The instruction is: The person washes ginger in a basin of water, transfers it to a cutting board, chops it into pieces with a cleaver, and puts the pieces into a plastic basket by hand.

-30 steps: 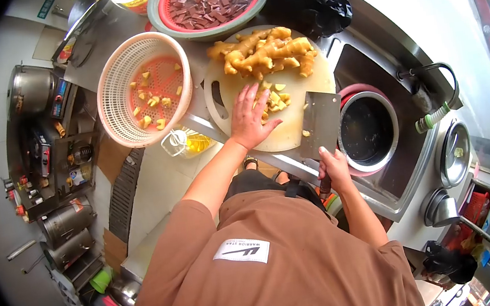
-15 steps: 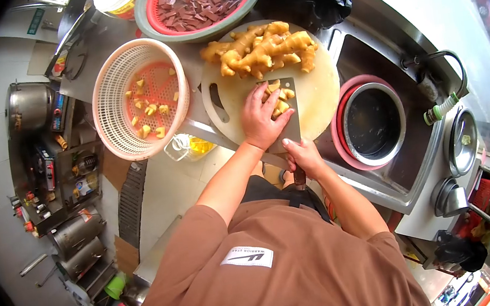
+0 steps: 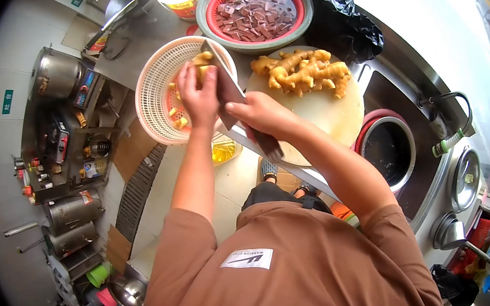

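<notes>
Over the white plastic basket [image 3: 148, 97], my left hand [image 3: 199, 97] cups cut ginger pieces [image 3: 203, 58] against the blade of a cleaver [image 3: 228, 88]. My right hand [image 3: 261, 114] is closed on the cleaver, near where the blade meets the handle. The blade is tilted above the basket's right side. Yellow ginger pieces lie in the basket below. Whole ginger roots [image 3: 302, 72] rest on the round white cutting board [image 3: 320, 116], to the right of my hands.
A red strainer in a green basin [image 3: 204, 20] holds dark red pieces in liquid. Beside it is a black plastic bag [image 3: 345, 24]. The sink at right holds a metal bowl [image 3: 387, 151]. An oil container [image 3: 223, 149] stands below the basket.
Both hands have moved left from the cutting board to over the basket, carrying the cleaver with the cut ginger against its blade. The view has shifted.
</notes>
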Demonstrator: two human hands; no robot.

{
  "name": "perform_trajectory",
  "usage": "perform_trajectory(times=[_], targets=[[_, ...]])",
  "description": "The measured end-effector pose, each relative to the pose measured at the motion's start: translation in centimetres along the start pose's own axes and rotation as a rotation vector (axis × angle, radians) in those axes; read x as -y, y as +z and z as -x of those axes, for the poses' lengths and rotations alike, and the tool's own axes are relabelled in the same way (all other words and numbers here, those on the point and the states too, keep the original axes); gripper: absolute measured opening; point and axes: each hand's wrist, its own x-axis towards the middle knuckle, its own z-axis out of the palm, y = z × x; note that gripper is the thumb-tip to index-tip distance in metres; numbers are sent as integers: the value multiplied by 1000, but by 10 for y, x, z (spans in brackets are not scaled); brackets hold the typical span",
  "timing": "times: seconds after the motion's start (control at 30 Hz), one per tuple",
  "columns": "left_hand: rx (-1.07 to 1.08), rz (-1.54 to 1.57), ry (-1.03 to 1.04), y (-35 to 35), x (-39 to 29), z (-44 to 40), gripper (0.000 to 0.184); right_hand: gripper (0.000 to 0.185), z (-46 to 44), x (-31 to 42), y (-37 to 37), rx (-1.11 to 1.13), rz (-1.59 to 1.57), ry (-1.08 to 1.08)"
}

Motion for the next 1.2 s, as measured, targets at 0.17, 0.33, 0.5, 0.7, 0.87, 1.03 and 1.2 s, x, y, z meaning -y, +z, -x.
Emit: perform_trajectory(times=[0.17, 0.33, 0.5, 0.7, 0.87, 1.03, 1.2], targets=[[295, -240, -619, -7, 85, -21, 55, 32, 14, -19, 4, -196, -14, -52], [165, -252, -17, 11, 23, 24, 41, 16, 95, -88, -32, -518, -144, -163], [466, -512, 83, 48, -20, 37, 69, 15, 156, -143, -54, -724, -244, -85], [757, -682, 40, 44, 0, 10, 78, 14, 188, -178, -41, -737, -314, -62], [750, -635, 55, 24, 8, -13, 79, 14, 188, -199, -40, -687, -318, -52], [547, -563, 161, 21, -3, -1, 75, 14, 187, -195, -44, -664, -298, -22], [338, -495, 379, 52, -19, 6, 53, 14, 193, -194, -48, -694, -299, -4]])
